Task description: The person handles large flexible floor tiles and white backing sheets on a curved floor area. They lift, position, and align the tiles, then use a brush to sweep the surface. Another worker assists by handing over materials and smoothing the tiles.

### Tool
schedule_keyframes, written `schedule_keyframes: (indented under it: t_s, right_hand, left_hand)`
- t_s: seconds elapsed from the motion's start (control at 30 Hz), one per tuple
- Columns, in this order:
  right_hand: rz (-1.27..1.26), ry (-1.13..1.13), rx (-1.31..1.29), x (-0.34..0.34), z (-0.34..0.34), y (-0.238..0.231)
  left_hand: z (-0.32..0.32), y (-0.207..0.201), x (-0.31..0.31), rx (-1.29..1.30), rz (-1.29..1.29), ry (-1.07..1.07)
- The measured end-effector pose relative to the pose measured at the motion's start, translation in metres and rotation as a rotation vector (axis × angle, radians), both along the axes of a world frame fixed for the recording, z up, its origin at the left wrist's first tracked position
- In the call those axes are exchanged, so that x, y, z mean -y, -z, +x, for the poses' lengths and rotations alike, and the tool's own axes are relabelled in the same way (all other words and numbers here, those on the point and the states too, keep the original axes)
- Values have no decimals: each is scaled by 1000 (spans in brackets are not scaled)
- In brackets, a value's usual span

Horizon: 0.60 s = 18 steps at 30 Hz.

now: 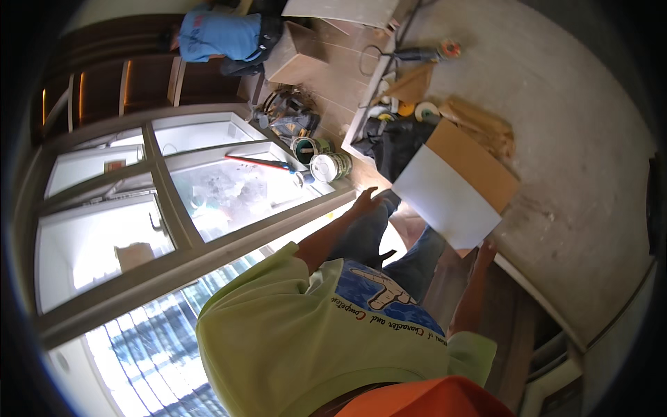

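A flat white panel (445, 198) lies partly over a brown board (474, 165) at the front edge of a large pale work surface, one corner jutting out toward my legs. My right hand (486, 250) is at the panel's near right edge and appears to grip it, though its fingers show only small. To the left, my left hand (367, 199) is held out in front of my thigh, short of the panel's left corner. Its fingers are stretched and nothing is seen in them.
Behind the panel lie a black bag (396, 146), crumpled brown paper (483, 125), tape rolls (426, 111) and a corded power tool (424, 53). Paint cans (331, 167) stand by the glazed window frame (187, 215) at left. Far left, a person in blue (222, 36) bends beside a box (295, 54).
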State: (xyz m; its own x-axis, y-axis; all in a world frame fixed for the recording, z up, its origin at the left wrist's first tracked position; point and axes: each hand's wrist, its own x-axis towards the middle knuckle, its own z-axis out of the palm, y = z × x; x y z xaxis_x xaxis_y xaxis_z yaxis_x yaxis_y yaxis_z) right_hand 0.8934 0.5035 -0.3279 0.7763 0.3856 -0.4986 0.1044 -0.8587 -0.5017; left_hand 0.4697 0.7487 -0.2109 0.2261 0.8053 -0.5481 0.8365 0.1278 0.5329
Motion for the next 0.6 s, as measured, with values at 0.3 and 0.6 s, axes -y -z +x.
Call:
schedule_keyframes:
  t_s: [0.3, 0.6]
  right_hand:
    - [0, -204, -358, -4, -22, -54]
    - [-47, -246, -547, -144, -158, -121]
  left_hand:
    - [-34, -143, 19, 46, -257, -333]
    - [-214, -139, 91, 352, -100, -383]
